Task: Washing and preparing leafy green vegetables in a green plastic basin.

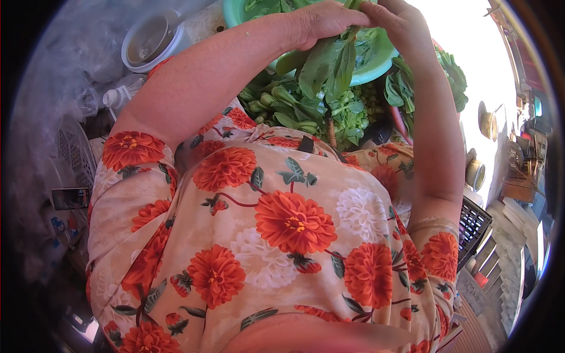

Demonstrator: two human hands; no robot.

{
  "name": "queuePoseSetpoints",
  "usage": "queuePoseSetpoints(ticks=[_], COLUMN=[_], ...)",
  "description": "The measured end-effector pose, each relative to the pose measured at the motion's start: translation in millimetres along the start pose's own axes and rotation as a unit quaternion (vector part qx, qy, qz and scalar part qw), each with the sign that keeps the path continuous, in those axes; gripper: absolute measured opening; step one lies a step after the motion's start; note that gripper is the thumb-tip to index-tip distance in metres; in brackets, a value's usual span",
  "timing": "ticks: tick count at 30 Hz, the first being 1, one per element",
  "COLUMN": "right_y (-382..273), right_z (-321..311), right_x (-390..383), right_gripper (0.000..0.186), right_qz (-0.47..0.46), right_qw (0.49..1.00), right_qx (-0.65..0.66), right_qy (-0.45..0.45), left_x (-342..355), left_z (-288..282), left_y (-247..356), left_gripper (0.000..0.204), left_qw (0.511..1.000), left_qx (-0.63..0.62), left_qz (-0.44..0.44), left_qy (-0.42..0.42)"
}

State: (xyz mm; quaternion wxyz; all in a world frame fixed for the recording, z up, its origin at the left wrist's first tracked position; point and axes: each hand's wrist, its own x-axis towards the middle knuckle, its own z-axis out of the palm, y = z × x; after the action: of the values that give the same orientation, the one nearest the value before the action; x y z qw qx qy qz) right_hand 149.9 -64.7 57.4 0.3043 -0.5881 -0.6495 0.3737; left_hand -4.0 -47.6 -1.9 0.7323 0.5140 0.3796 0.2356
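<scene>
At the top edge, my left hand (329, 22) is closed round a leafy green (326, 70) whose broad leaves hang down below it. My right hand (400, 20) meets it from the other side, its fingers closed at the green's pale stem; the fingertips are partly cut off by the frame. Both hands are over a mint-green basin (376, 72), in which more leaves show. Just in front of the basin lies a heap of leafy greens (288, 106) with thick pale stalks, next to some lighter, frilly leaves (350, 115).
A white tub (132, 59) and a white pump bottle (112, 97) stand at the left, near a phone (70, 199). More dark greens (456, 79) lie beyond my right forearm. A black crate (472, 226) stands by my right elbow; metal pots (475, 175) sit farther right.
</scene>
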Motion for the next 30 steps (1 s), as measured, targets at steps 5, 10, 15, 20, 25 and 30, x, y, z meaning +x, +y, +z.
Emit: queuePoseSetpoints(ticks=[5, 10, 15, 20, 25, 30], right_y=[7.2, -2.5, 4.8, 33.2, 31.1, -8.3], right_z=[-6.4, -8.1, -22.3, -44.2, -70.8, -47.4], right_x=[3.7, -1.3, 4.5, 8.2, 9.0, -6.4], right_gripper=[0.027, 0.025, 0.022, 0.028, 0.026, 0.021], right_qz=[-0.089, -0.007, -0.009, -0.018, -0.024, 0.02], right_qw=[0.988, 0.975, 0.946, 0.943, 0.98, 0.973], right_qx=[-0.118, -0.218, -0.31, -0.276, -0.046, 0.206], right_qy=[-0.049, -0.031, -0.097, -0.185, -0.193, -0.098], left_x=[-3.3, -2.7, -6.9, 3.3, 4.5, 11.1], left_z=[-6.6, -16.8, -37.8, -72.0, -77.8, -57.3], left_y=[5.8, 7.4, 19.5, 21.6, 22.0, 18.9], left_gripper=[0.025, 0.028, 0.027, 0.029, 0.032, 0.032], left_qw=[0.998, 0.992, 0.98, 0.946, 0.99, 0.981], left_qx=[0.058, 0.103, 0.141, 0.208, 0.032, -0.079], left_qz=[-0.034, -0.041, -0.082, -0.11, 0.029, 0.067], left_qy=[-0.009, -0.058, -0.114, -0.222, -0.138, -0.162])
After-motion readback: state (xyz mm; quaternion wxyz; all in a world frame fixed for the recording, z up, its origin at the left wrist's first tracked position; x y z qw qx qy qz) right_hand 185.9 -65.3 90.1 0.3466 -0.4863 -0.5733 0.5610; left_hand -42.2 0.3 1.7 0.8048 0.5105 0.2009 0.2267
